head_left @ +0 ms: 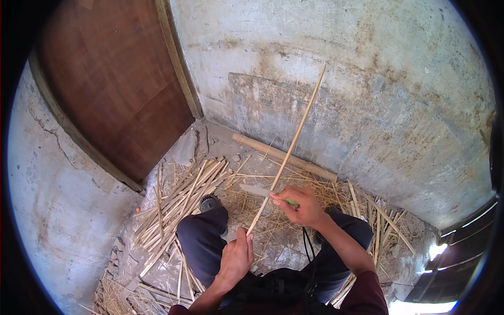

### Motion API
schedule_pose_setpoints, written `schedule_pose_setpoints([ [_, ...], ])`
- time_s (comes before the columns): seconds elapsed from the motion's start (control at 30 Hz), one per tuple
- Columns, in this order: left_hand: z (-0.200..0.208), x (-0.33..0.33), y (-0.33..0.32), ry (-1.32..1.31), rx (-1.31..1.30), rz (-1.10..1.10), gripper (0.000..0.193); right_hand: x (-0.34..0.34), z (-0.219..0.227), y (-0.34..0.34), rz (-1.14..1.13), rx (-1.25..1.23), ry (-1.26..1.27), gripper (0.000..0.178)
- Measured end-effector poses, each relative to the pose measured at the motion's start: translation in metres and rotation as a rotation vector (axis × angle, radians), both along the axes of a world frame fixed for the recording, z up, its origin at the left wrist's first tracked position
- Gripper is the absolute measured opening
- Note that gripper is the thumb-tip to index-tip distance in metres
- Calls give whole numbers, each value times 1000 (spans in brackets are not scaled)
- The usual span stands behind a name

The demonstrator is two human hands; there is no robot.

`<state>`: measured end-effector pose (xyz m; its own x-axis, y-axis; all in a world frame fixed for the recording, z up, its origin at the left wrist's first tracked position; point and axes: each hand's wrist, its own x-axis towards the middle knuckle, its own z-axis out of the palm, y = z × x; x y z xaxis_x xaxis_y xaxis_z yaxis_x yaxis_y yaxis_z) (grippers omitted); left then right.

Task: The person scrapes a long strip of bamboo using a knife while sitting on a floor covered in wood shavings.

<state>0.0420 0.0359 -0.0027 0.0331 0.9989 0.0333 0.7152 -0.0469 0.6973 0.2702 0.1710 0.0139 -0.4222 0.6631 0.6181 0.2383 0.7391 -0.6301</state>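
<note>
A long, thin bamboo strip (297, 131) slants up and away from my lap toward the wall. My left hand (234, 261) is closed round its near end, between my knees. Farther up the strip, my right hand (300, 206) grips a knife with a green handle (292, 202). The knife's blade (254, 189) points left and crosses the strip, close to my right thumb. Most of the handle is hidden inside my fingers. Whether the edge is biting into the bamboo, I cannot tell.
Piles of split bamboo strips (181, 197) lie on the floor to the left, with more strips (386, 223) at the right. Thin shavings litter the ground between my feet. A thick bamboo pole (286, 156) rests along the stained wall (367, 105). A brown door (113, 79) stands at the far left.
</note>
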Motion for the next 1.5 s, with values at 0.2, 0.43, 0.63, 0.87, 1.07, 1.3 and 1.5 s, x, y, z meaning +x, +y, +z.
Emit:
schedule_pose_setpoints([
  [0.2,-6,3,2,-16,22,-16,18,-7,-1,-3,-57,21,28,13],
  [0.43,-4,2,-2,-23,25,6,17,16,-3,22,-262,83,7,5],
  [0.63,-11,-7,-18,-75,9,-27,17,38,5,43,-344,-45,69,10],
  [0.87,-6,-10,-13,-37,9,-17,18,38,6,37,-243,-52,13,12],
  [1.07,-11,-5,-10,-15,71,-25,17,30,7,29,-115,-36,4,12],
  [1.3,-15,-4,-25,-7,16,-50,14,63,-3,71,-272,-66,129,13],
  [1.5,-22,-12,-45,10,-34,-90,13,112,-6,108,-411,-87,259,11],
])
